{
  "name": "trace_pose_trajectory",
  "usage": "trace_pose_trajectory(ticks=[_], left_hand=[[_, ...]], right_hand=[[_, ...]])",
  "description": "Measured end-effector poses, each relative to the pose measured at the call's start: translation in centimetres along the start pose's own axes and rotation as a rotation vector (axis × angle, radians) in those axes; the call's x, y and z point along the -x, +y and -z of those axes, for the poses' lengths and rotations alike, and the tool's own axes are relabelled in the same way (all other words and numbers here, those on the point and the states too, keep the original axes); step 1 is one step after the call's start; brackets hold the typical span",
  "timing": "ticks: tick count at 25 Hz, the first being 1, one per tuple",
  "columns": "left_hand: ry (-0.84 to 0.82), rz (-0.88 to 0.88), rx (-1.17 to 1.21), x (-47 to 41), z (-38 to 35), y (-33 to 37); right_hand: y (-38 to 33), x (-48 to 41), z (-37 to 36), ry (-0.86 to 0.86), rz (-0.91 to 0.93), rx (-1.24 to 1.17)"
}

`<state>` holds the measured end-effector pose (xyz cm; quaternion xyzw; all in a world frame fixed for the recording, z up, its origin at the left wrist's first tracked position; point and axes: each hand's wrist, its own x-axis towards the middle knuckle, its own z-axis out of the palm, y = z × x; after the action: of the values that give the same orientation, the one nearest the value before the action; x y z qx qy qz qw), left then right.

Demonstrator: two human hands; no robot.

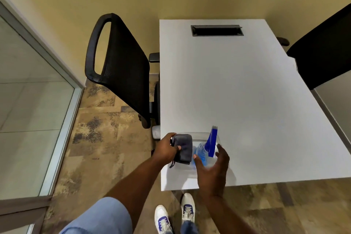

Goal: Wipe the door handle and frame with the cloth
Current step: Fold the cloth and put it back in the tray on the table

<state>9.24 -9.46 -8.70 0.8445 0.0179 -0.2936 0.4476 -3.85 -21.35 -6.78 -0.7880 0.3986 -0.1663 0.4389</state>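
Observation:
A folded grey cloth lies in a clear plastic tray at the near left corner of the white table. My left hand grips the cloth's left edge. Beside it in the tray lies a clear spray bottle with a blue trigger head. My right hand hovers just over the bottle, fingers spread, holding nothing. A glass panel in a metal frame runs along the left. No door handle is in view.
A black mesh office chair stands against the table's left side. A second black chair is at the far right. A cable slot sits at the table's far end. Patterned carpet lies between the glass panel and the table.

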Motion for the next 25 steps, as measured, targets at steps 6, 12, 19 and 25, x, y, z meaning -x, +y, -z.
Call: trace_pose_trajectory(ticks=[6,12,19,25], left_hand=[[-0.013,-0.013,-0.122,-0.3,-1.1,-0.2],[-0.031,0.006,-0.126,-0.6,-2.3,-0.1],[-0.029,-0.008,-0.093,-0.8,-2.6,-0.2],[-0.028,-0.028,0.024,-0.3,-2.5,0.2]], right_hand=[[1.6,-2.7,0.6,-0.033,-0.068,0.019],[2.5,-4.0,1.7,0.015,-0.107,-0.086],[4.0,0.2,0.7,0.067,-0.185,-0.088],[2.6,-1.0,-3.0,-0.282,-0.053,0.029]])
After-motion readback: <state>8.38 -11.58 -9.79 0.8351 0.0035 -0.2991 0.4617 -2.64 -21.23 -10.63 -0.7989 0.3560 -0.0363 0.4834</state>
